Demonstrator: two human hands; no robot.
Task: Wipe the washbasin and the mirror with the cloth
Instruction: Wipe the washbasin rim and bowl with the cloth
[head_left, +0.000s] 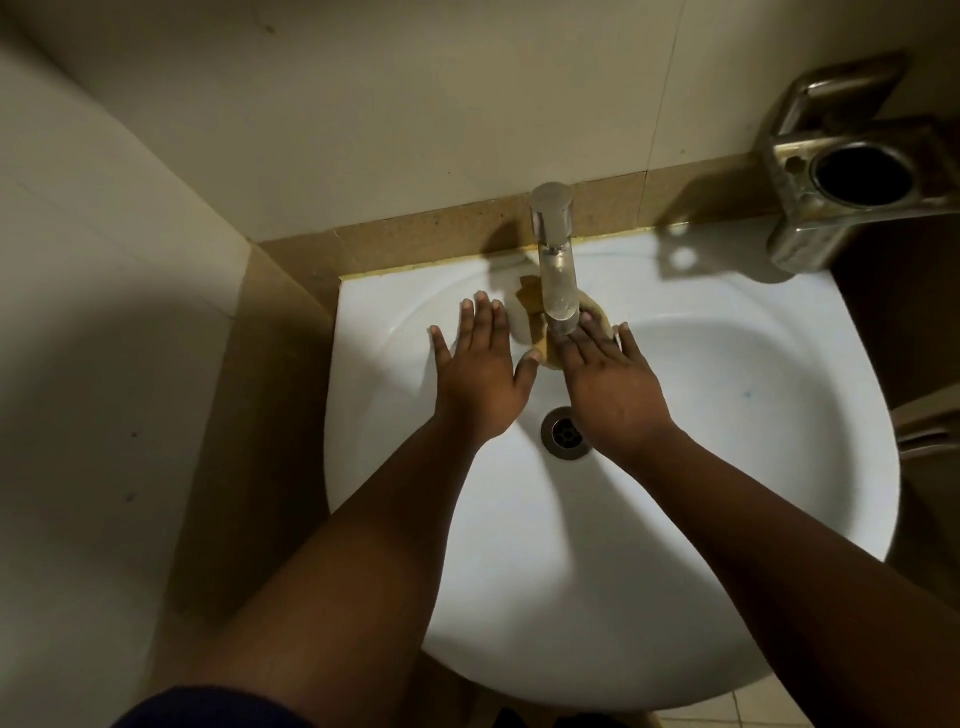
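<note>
Cloth (535, 312) under tap (557, 270) in washbasin (727, 415); I see left hand (480, 374) spread flat, right hand (610, 384) flat, fingers straight on it.

Cloth (535, 304) (mostly hidden) behind tap (557, 275).

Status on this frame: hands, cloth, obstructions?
Left hand open, flat on white ceramic washbasin. Right hand open, pressing tan cloth. Chrome tap overhangs cloth.
</note>
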